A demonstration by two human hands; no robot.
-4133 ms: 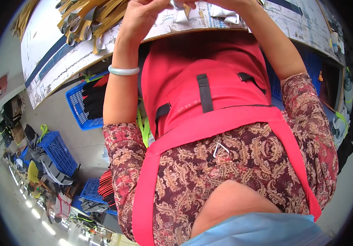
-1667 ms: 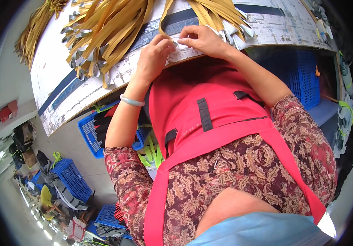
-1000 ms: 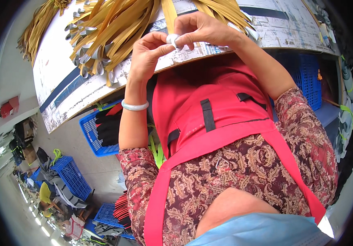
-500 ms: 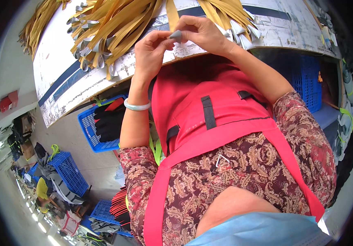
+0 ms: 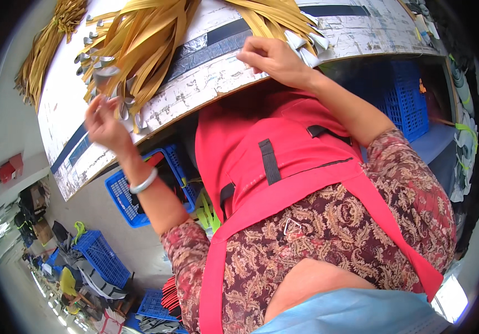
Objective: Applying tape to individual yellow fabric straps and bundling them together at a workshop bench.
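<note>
Beyond both hands runs a worn white counter with dark bands, its edge curving across the upper part of the view. Heaps of yellow straps with grey tips lie on it. The left hand is raised at the counter's edge, just below the grey tips of the nearest heap; its fingers are loosely spread and partly blurred, and whether it pinches a strap end cannot be told. A pale bangle sits on that wrist. The right hand rests on the counter well apart from the left one, fingers curled narrowly together; a second bunch of yellow straps ends just beyond and beside it, and its grey tips lie next to the knuckles. Whether it grips anything is hidden. Under the counter, below the left forearm, stands a blue crate with dark contents. Behind the right forearm stands another blue crate. Between the arms hangs a red apron over a patterned top.
</note>
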